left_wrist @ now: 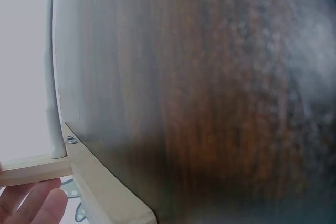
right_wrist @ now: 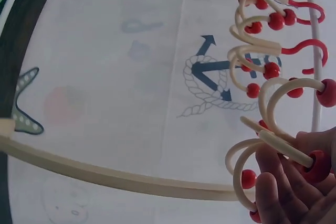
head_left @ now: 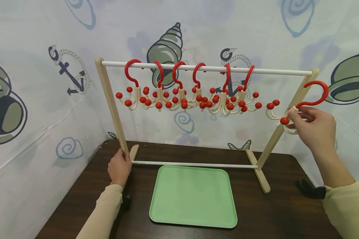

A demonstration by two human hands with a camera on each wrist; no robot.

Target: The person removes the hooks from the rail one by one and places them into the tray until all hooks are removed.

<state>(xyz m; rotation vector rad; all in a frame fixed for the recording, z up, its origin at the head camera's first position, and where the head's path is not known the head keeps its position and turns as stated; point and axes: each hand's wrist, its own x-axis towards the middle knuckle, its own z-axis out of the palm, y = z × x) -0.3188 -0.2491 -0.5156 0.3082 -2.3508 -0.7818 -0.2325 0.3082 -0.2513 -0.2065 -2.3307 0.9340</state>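
My right hand pinches a multi-prong hanger just below its red hook. The hook points up and curls left, in front of the rack's right post. Red balls tip its cream prongs; in the right wrist view, fingers lie among those prongs. Low on the rack's left post, my left hand grips the wood near the foot. In the left wrist view only fingertips show beside the post. Several matching hangers hang by their red hooks from the white top bar.
A light green tray lies on the dark wooden table, in front of the white lower bar. The rack's right foot juts toward me. A patterned cloth hangs behind the rack.
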